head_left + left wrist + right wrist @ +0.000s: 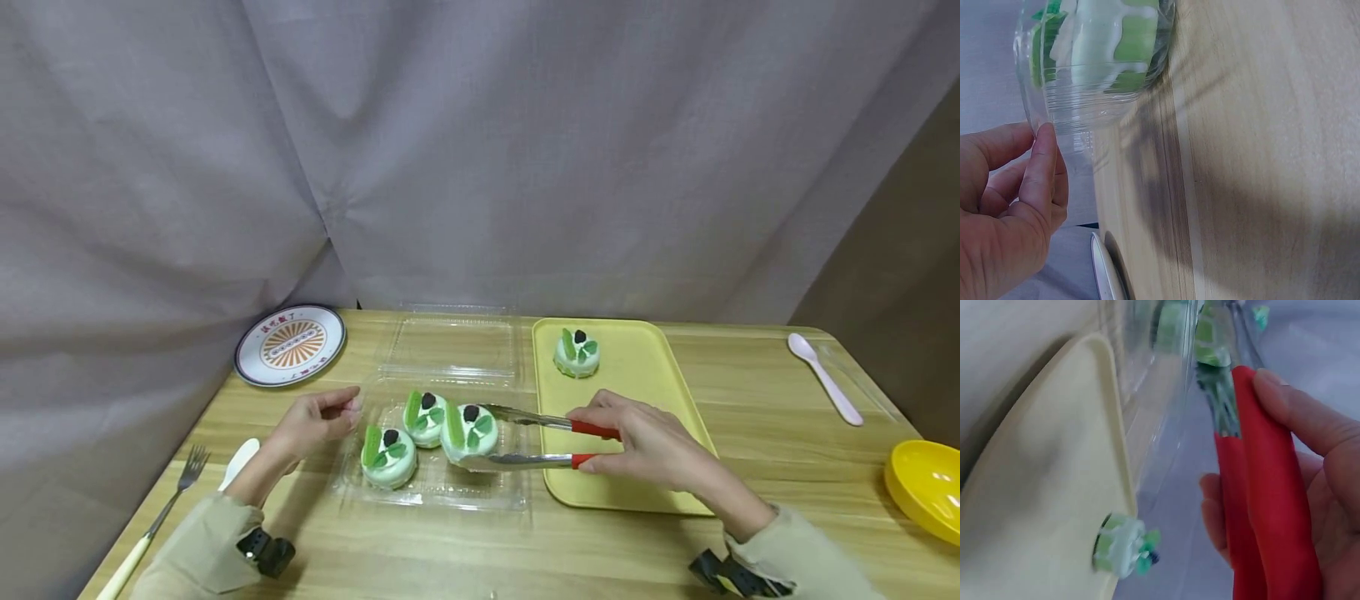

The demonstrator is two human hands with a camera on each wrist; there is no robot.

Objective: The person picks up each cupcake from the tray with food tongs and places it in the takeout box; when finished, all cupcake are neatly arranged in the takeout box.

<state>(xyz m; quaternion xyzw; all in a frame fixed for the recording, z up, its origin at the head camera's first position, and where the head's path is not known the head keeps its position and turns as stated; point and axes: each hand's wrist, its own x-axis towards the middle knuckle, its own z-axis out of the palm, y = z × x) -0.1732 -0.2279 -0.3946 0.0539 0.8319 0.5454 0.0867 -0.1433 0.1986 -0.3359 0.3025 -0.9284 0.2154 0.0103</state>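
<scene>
My left hand (313, 427) pinches the left rim of a clear plastic clamshell box (480, 497) between thumb and fingers; the left wrist view shows the pinch closely. Red-handled metal tongs (551, 420) are in my right hand (647, 435). The tips of the tongs lie on either side of a small green-and-white cake (469, 432) topped with a dark berry and leaves. It is over the right part of the box. Two similar cakes, one at the back (425, 419) and one at the front left (388, 458), sit in the box.
A yellow tray (637, 492) right of the box bears another cake (577, 353). A patterned plate (290, 346) lies back left. A fork (161, 517) and white spoon (241, 463) lie by my left arm. At right are a pink spoon (825, 379) and yellow bowl (926, 492).
</scene>
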